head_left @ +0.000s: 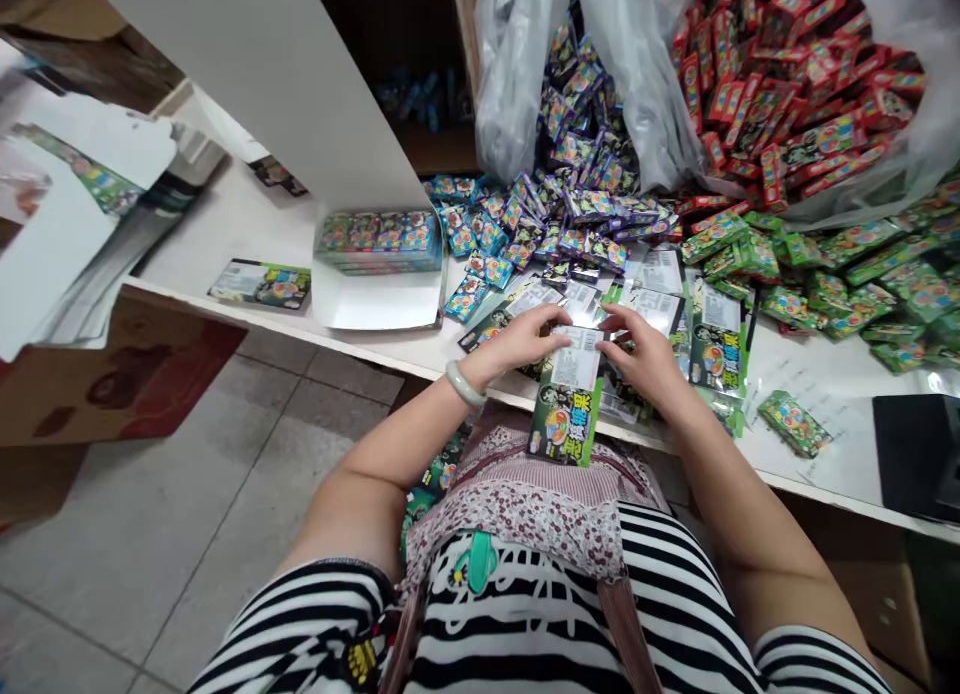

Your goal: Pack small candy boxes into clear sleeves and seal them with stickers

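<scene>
My left hand (pixel 520 341) and my right hand (pixel 639 354) both pinch the top edge of a flat green printed carton (pixel 570 402) that hangs down over the front edge of the white table (pixel 247 236). Fingers of both hands are closed on it. A pale bangle sits on my left wrist. More flattened cartons (pixel 716 339) lie on the table just behind and right of my hands. An open white box (pixel 379 264) with small packs stacked inside stands to the left.
Loose small packs cover the table behind: blue and purple ones (pixel 540 224), green ones (pixel 862 284), red ones (pixel 787 84) in a clear plastic bag. A black device (pixel 919 454) lies at the right edge. Flat white card stacks (pixel 82 234) lie left; a brown box (pixel 112 374) sits below.
</scene>
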`<state>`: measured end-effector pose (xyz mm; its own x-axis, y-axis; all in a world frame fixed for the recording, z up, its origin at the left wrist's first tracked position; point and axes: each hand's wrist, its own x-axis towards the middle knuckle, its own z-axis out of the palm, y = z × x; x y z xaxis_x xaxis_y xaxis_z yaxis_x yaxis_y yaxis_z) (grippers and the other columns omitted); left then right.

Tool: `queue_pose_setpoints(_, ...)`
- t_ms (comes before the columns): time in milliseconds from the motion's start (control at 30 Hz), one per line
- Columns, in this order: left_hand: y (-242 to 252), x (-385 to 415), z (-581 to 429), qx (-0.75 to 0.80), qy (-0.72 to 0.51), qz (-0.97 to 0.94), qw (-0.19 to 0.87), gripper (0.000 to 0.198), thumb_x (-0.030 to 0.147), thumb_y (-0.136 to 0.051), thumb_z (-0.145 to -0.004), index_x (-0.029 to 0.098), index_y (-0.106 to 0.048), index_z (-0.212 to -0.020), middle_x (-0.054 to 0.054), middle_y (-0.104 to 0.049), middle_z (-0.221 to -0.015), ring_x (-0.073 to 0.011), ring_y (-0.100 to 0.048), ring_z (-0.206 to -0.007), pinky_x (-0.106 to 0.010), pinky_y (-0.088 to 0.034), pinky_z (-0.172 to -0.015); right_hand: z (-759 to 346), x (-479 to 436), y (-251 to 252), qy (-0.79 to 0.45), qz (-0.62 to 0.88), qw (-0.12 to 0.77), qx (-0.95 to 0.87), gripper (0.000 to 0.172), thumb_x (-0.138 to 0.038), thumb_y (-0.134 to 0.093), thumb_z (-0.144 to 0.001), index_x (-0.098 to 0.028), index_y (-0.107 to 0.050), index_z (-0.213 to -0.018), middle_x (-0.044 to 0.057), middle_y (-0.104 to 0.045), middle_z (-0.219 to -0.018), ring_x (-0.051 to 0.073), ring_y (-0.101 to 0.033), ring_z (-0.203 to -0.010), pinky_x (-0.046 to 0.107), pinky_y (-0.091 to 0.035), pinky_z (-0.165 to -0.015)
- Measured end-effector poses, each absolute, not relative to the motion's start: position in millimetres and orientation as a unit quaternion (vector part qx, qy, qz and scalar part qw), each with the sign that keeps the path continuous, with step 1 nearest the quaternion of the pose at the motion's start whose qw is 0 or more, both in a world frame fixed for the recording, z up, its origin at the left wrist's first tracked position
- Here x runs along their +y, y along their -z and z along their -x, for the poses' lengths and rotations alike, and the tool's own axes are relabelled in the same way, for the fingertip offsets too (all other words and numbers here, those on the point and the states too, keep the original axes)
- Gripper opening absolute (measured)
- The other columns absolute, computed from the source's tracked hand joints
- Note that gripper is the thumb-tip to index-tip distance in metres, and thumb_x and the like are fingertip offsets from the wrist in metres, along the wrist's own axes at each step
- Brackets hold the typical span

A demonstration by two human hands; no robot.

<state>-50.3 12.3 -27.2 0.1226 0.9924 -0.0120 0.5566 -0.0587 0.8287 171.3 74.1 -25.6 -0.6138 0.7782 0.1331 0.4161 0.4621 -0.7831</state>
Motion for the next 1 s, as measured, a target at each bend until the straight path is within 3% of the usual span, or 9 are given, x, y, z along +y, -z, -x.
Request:
queue_pose_setpoints(100,17.4,-7.6,51.9,0.562,-0.391,-0.596,0.419,0.021,0.025,-0.066,-0.085,0.021,-0.059,-0.104,-0.004,-0.064,-0.101,-0.0157,-0.060,-0.091,-0.029,-0.052,-0.083,-172.1,63.8,5.5,-0.400,0.337,0.283,-0.804,0.037,-0.029,-0.065,-0.088,-0.028,-0.062,-0.125,0.005,-0.072,-0.106,0.024,-0.068,-0.098,0.045,-0.056,-0.088)
queue_pose_setpoints(233,-4.8,-28.4,47.2,0.527,-0.470,-0.572,0.416,0.020,0.028,-0.068,-0.083,0.023,-0.058,-0.100,-0.004,-0.063,-0.102,-0.0165,-0.060,-0.095,-0.031,-0.051,-0.088,-175.0,59.9,-40.0,-0.416,0.303,0.349,-0.783,0.010,-0.035,-0.067,-0.089,-0.026,-0.068,-0.093,0.004,-0.069,-0.098,0.021,-0.066,-0.095,0.042,-0.054,-0.087)
queue_pose_setpoints(400,-23.0,-42.5,36.4,0.539,-0.475,-0.586,0.376,0.013,0.027,-0.066,-0.084,0.025,-0.055,-0.091,-0.003,-0.061,-0.092,-0.0178,-0.058,-0.092,-0.035,-0.050,-0.089,-164.6,63.7,-82.4,-0.468,0.247,0.235,-0.816,0.031,-0.051,-0.069,-0.087,-0.023,-0.065,-0.076,0.005,-0.067,-0.094,0.020,-0.064,-0.090,0.041,-0.053,-0.087)
queue_pose_setpoints(567,-25.0,-49.7,31.6,0.522,-0.491,-0.605,0.347,0.013,0.028,-0.060,-0.088,0.023,-0.052,-0.096,-0.004,-0.062,-0.096,-0.0186,-0.058,-0.094,-0.036,-0.050,-0.089,-144.8,66.3,-79.0,-0.535,0.250,0.128,-0.797,0.039,-0.058,-0.075,-0.080,-0.021,-0.066,-0.073,0.003,-0.066,-0.078,0.016,-0.058,-0.072,0.032,-0.049,-0.066)
queue_pose_setpoints(733,-20.7,-51.1,36.1,0.516,-0.497,-0.607,0.344,0.008,0.025,-0.056,-0.090,0.023,-0.052,-0.097,-0.004,-0.063,-0.096,-0.0185,-0.060,-0.095,-0.036,-0.050,-0.089,-136.1,63.3,-73.5,-0.565,0.299,0.102,-0.762,0.044,-0.062,-0.078,-0.075,-0.020,-0.065,-0.072,-0.001,-0.057,-0.062,0.011,-0.046,-0.057,0.026,-0.035,-0.051)
queue_pose_setpoints(1000,-14.5,-47.3,37.3,0.468,-0.529,-0.623,0.335,0.018,0.040,-0.054,-0.098,0.022,-0.055,-0.100,-0.003,-0.063,-0.092,-0.0165,-0.061,-0.086,-0.033,-0.051,-0.079,-128.1,55.1,-89.3,-0.508,0.362,0.073,-0.778,0.044,-0.059,-0.077,-0.076,-0.019,-0.061,-0.070,-0.003,-0.049,-0.058,0.009,-0.038,-0.054,0.026,-0.027,-0.049)
